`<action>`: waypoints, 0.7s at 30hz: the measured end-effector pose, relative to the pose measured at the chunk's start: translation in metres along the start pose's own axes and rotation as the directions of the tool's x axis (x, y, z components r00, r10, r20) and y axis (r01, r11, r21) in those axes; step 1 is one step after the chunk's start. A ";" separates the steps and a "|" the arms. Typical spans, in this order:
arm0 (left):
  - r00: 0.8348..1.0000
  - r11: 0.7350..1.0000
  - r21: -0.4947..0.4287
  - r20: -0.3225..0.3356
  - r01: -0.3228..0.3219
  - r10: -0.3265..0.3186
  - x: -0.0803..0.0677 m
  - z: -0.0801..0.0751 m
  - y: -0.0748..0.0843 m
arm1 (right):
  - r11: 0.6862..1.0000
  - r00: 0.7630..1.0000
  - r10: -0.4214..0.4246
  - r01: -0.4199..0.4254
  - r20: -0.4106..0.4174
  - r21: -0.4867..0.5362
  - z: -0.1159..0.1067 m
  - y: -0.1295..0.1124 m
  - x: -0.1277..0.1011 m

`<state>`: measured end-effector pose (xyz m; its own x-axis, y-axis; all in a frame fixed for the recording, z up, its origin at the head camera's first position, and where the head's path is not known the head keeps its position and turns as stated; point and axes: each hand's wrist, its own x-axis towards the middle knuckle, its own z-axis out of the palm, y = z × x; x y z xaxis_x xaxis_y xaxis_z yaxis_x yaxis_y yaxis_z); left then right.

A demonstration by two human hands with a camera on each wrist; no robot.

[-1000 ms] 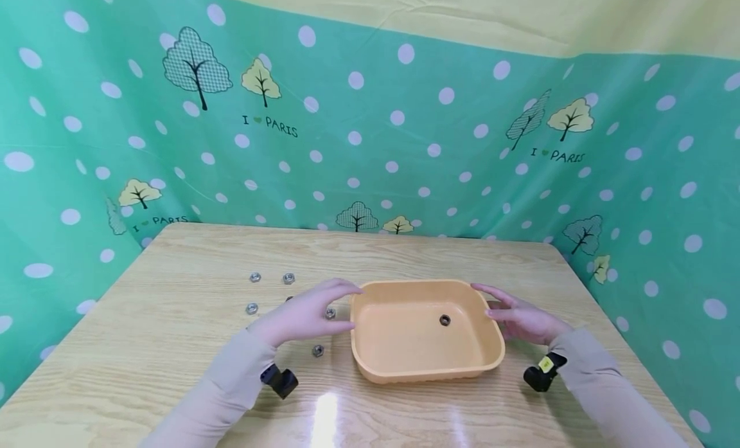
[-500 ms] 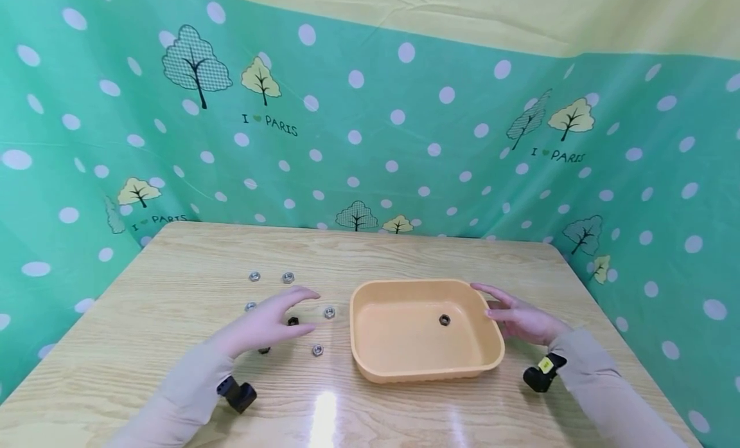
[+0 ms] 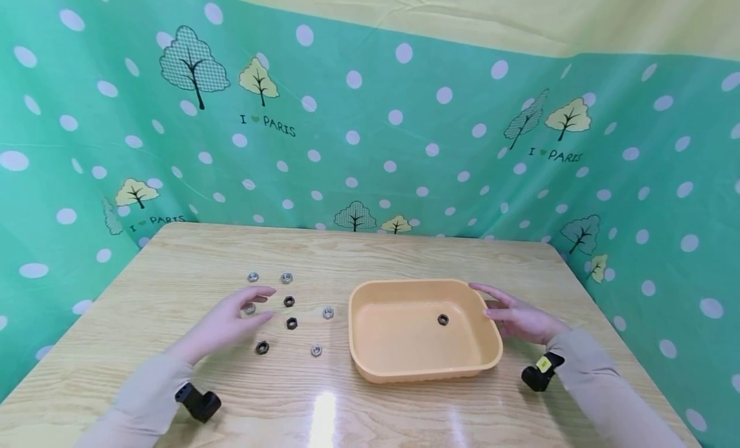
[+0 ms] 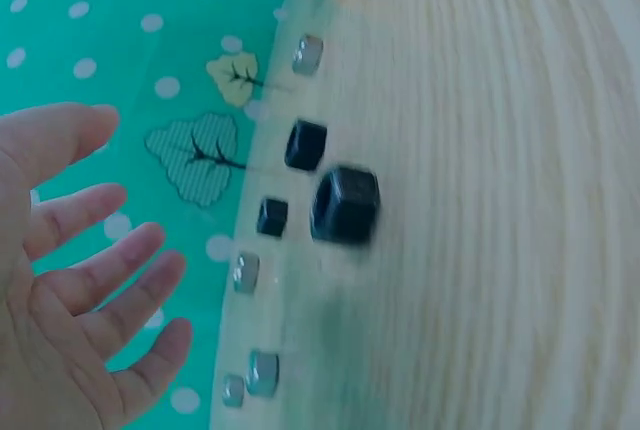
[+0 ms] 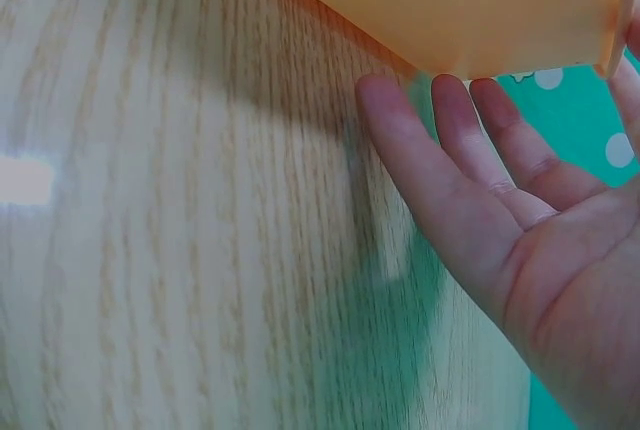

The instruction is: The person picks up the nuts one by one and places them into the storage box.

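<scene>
While the left hand (image 3: 231, 319) is hovering with fingers loosely spread, gripping nothing, the small silver hexagonal metal nut (image 3: 250, 308) is lying at its fingertips on the wooden tabletop (image 3: 405, 255), far from the right hand (image 3: 520, 319), whose straight fingers are flanking the shallow orange plastic tray (image 3: 358, 351) containing one dark nut (image 3: 442, 319).

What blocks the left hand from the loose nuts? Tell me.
Nothing visible. The left hand hovers open right beside the nuts, with one silver nut partly behind its fingers and a black nut just past the fingertips, bare table around them.
</scene>
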<state>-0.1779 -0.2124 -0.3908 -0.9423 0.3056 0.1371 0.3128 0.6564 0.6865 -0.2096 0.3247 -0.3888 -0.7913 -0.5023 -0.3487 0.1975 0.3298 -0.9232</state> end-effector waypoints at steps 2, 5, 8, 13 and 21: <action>1.000 1.000 -0.012 -0.009 0.026 -0.026 -0.003 -0.004 -0.002 | 1.000 1.000 -0.003 0.003 0.004 0.001 0.000 -0.001 0.000; 0.999 0.999 -0.021 -0.021 0.040 -0.041 -0.006 -0.008 -0.007 | 1.000 1.000 -0.002 0.002 0.002 0.002 0.001 0.000 0.000; 0.999 0.999 -0.019 -0.033 0.038 -0.039 -0.008 -0.011 -0.011 | 1.000 1.000 0.002 -0.002 -0.002 0.002 0.001 0.001 0.001; 0.998 1.000 0.009 -0.056 0.029 -0.028 -0.012 -0.014 -0.018 | 1.000 1.000 0.003 -0.003 -0.004 0.007 0.001 0.003 0.002; 0.996 0.997 0.009 -0.054 0.076 -0.076 -0.016 -0.019 -0.032 | 1.000 1.000 0.005 -0.005 -0.014 0.002 0.001 0.001 0.001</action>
<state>-0.1750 -0.2519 -0.4014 -0.9683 0.2174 0.1231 0.2411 0.6840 0.6885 -0.2093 0.3241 -0.3902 -0.7986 -0.4891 -0.3508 0.2024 0.3307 -0.9218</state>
